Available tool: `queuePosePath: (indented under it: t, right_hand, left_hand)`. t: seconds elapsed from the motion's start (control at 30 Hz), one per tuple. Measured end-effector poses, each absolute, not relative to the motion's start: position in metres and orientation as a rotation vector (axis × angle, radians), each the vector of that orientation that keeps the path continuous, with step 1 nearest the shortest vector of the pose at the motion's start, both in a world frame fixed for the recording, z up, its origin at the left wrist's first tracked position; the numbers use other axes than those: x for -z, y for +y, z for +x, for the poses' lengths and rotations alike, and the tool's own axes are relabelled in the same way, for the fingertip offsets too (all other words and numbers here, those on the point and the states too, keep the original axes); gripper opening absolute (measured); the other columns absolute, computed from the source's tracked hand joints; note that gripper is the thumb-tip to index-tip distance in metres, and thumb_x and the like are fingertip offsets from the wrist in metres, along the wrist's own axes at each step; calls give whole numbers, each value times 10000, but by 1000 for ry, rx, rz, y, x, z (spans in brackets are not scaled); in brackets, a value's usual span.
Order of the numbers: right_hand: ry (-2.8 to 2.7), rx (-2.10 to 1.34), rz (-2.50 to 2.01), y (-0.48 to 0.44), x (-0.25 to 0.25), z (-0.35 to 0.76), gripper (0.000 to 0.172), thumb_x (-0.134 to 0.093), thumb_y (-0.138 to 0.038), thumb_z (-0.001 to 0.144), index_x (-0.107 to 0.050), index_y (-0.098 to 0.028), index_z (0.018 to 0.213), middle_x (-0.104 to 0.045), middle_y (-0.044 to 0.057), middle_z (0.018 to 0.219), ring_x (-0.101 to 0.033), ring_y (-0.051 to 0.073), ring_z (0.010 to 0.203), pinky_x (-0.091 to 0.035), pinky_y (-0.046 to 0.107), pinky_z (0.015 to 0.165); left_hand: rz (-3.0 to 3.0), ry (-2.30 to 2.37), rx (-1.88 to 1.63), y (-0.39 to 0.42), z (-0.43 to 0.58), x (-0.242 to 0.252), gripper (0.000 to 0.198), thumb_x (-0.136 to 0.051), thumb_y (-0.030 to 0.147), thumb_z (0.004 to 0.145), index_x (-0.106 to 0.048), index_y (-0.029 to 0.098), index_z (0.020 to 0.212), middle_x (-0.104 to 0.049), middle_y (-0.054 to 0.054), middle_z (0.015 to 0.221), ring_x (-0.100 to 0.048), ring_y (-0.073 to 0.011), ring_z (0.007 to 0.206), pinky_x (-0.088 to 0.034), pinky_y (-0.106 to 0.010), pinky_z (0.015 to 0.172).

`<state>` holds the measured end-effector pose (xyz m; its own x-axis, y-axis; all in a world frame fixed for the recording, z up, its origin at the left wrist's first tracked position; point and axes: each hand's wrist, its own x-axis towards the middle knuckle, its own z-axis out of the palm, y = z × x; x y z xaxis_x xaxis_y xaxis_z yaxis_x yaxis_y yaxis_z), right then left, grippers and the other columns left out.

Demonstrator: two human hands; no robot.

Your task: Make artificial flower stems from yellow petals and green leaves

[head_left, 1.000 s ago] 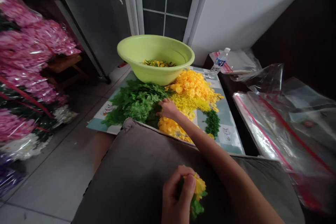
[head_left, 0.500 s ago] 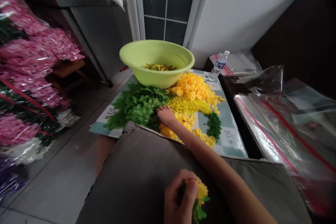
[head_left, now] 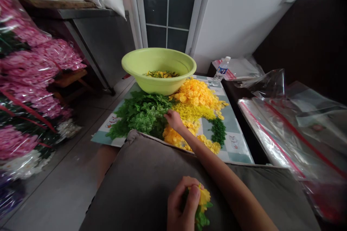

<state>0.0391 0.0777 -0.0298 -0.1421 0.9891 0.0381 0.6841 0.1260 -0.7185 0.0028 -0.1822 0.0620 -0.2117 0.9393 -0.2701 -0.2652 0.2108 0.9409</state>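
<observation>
Low in the view, my left hand (head_left: 184,202) is closed around a small bunch of yellow petals and green leaves (head_left: 202,204), above the grey cushion (head_left: 146,184). My right hand (head_left: 173,119) reaches out to the right edge of the green leaf pile (head_left: 146,113), its fingertips pinched together; what they hold, if anything, is too small to tell. Beside that hand are thin yellow sprigs (head_left: 193,111) and yellow-orange petals (head_left: 196,92). A small dark green clump (head_left: 218,131) lies to the right on the checked table (head_left: 238,151).
A light green basin (head_left: 159,86) with yellow and green pieces inside stands at the table's back. A water bottle (head_left: 221,71) is at the back right. Plastic bags (head_left: 282,133) lie on the right, wrapped pink flowers (head_left: 27,65) on the left.
My right hand's fingers, spread over the edge of the leaves before, have drawn together and lifted slightly. My left hand keeps its bunch. The camera view has shifted a little.
</observation>
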Motion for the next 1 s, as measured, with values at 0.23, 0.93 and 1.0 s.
queuePosePath:
  t: [0.23, 0.93, 1.0]
  right_hand:
    - [-1500, -1034, -1478, 76, 35, 40, 277, -561, -306, 908, -572, -143, 1132, -610, 74, 1105, -623, 194, 922, -535, 387, 780]
    - [-1009, -1413, -1205, 50, 15, 68, 265, -565, -294, 905, -575, -142, 1121, -611, 74, 1098, -623, 188, 914, -536, 380, 773]
    - [-1018, -1385, -1206, 49, 14, 71, 262, -568, -295, 904, -578, -141, 1115, -611, 72, 1096, -622, 189, 916, -535, 380, 775]
  left_hand:
    - [685, 1335, -1268, -185, 4, -64, 364, -679, 531, 702, -639, 186, 590, -568, 4, 575, -503, -143, 593, -424, -209, 579]
    - [673, 1299, -1163, -191, 2, -64, 332, -674, 507, 708, -653, 184, 635, -560, 5, 582, -434, -94, 452, -346, -152, 352]
    - [674, 1285, -1141, -192, 2, -64, 347, -675, 524, 703, -654, 183, 640, -562, 6, 571, -424, -92, 439, -332, -150, 342]
